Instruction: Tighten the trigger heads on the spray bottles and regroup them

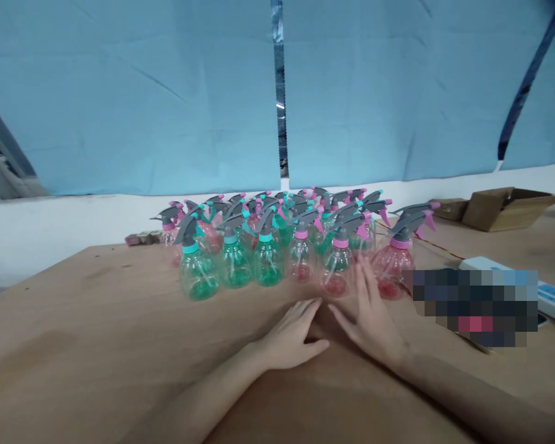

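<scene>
Several spray bottles stand upright in a tight group on the wooden table (97, 333). In the front row, a green spray bottle (198, 274) is at the left end, and a pink spray bottle (337, 268) is in front of my hands. Another pink spray bottle (393, 265) stands to the right. My left hand (293, 336) rests low over the table, thumb apart from the fingers, holding nothing. My right hand (367, 317) has its fingers stretched out between the two pink bottles; whether the fingertips touch one is unclear.
An opened cardboard box (504, 209) lies at the back right. A white power strip (485, 268) runs along the right side, beside a pixelated patch. A thin cable (439, 246) crosses behind. Blue sheeting (166, 92) covers the wall at the back.
</scene>
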A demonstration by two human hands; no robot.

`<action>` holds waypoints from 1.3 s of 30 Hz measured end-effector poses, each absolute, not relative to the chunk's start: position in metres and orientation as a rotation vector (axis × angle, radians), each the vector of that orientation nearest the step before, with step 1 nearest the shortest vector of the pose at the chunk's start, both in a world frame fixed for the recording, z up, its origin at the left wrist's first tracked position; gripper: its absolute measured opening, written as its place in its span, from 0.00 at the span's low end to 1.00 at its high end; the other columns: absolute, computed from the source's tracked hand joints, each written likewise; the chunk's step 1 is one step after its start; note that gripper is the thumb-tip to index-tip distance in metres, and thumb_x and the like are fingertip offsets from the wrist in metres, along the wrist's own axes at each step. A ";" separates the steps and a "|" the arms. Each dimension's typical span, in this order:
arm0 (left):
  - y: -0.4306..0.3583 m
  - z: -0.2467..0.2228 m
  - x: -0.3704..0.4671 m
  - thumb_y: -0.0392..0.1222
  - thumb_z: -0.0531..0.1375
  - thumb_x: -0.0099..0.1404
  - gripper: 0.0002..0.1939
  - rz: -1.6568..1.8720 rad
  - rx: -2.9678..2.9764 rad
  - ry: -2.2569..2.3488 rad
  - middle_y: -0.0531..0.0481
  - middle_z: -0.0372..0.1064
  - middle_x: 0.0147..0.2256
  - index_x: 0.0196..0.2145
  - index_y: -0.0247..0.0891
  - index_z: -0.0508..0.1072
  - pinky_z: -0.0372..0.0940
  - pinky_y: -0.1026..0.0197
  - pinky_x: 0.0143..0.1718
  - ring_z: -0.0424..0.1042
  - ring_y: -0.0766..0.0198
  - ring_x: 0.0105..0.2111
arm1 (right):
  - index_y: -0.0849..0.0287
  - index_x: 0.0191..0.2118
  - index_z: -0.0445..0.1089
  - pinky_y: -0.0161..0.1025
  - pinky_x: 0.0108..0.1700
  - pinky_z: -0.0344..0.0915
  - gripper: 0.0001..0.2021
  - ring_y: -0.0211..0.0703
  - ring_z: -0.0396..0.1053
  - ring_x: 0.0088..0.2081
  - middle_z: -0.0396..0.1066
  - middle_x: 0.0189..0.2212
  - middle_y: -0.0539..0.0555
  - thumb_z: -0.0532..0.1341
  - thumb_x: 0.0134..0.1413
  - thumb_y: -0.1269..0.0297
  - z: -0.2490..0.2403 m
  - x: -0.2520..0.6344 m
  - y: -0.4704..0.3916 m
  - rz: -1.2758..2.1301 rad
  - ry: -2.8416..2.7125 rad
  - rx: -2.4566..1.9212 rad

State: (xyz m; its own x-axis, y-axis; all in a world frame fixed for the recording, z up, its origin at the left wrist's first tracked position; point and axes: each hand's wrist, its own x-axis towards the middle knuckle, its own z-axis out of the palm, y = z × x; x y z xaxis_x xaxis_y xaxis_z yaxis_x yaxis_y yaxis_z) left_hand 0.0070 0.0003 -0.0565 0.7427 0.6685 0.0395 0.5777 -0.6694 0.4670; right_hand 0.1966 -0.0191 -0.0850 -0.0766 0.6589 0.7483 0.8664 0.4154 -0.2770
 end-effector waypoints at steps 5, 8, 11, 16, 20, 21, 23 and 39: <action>-0.003 -0.054 -0.001 0.54 0.51 0.61 0.38 0.146 2.646 1.091 0.33 0.43 0.62 0.60 0.23 0.48 0.44 0.48 0.60 0.45 0.49 0.61 | 0.63 0.64 0.21 0.51 0.62 0.46 0.36 0.49 0.29 0.65 0.28 0.65 0.59 0.48 0.58 0.69 -0.088 0.183 -0.029 -0.025 -2.320 -1.125; -0.004 -0.053 -0.008 0.59 0.46 0.62 0.41 0.082 2.681 1.154 0.34 0.39 0.63 0.61 0.23 0.45 0.42 0.47 0.61 0.41 0.50 0.62 | 0.65 0.64 0.24 0.52 0.62 0.45 0.35 0.48 0.29 0.64 0.31 0.65 0.61 0.48 0.59 0.63 -0.094 0.179 -0.015 0.144 -2.380 -1.189; -0.002 -0.054 -0.016 0.62 0.44 0.61 0.42 0.022 2.685 1.192 0.35 0.35 0.63 0.61 0.24 0.44 0.40 0.47 0.61 0.38 0.51 0.63 | 0.68 0.64 0.33 0.52 0.62 0.44 0.34 0.51 0.33 0.64 0.37 0.64 0.64 0.48 0.60 0.56 -0.096 0.176 -0.003 0.224 -2.382 -1.307; 0.004 -0.053 -0.026 0.64 0.45 0.60 0.43 0.021 2.701 1.198 0.38 0.36 0.63 0.62 0.28 0.44 0.40 0.48 0.61 0.37 0.51 0.63 | 0.65 0.63 0.46 0.52 0.62 0.45 0.30 0.51 0.41 0.63 0.44 0.63 0.62 0.46 0.61 0.52 -0.093 0.177 -0.002 0.180 -2.476 -1.234; 0.007 -0.051 -0.030 0.63 0.46 0.60 0.42 0.029 2.713 1.179 0.40 0.37 0.63 0.62 0.31 0.45 0.40 0.47 0.61 0.38 0.52 0.63 | 0.62 0.63 0.45 0.53 0.62 0.45 0.29 0.51 0.42 0.63 0.44 0.63 0.60 0.45 0.62 0.52 -0.091 0.182 -0.006 0.162 -2.532 -1.199; 0.007 -0.051 -0.030 0.63 0.46 0.60 0.41 0.032 2.715 1.178 0.40 0.38 0.63 0.62 0.31 0.45 0.40 0.48 0.61 0.38 0.53 0.63 | 0.61 0.63 0.44 0.53 0.62 0.45 0.29 0.51 0.41 0.63 0.43 0.63 0.59 0.44 0.62 0.51 -0.090 0.183 -0.007 0.169 -2.550 -1.196; 0.007 -0.050 -0.029 0.63 0.46 0.61 0.41 0.047 2.716 1.184 0.40 0.38 0.63 0.62 0.31 0.46 0.40 0.48 0.61 0.39 0.53 0.63 | 0.60 0.63 0.44 0.54 0.62 0.43 0.28 0.51 0.39 0.64 0.42 0.63 0.57 0.43 0.62 0.50 -0.088 0.186 -0.009 0.198 -2.583 -1.187; 0.012 -0.060 -0.031 0.57 0.44 0.65 0.31 0.195 2.764 1.147 0.44 0.44 0.62 0.60 0.36 0.52 0.43 0.49 0.61 0.44 0.56 0.62 | 0.56 0.63 0.44 0.54 0.62 0.42 0.27 0.50 0.39 0.64 0.43 0.63 0.56 0.45 0.62 0.50 -0.082 0.190 -0.011 0.316 -2.584 -1.136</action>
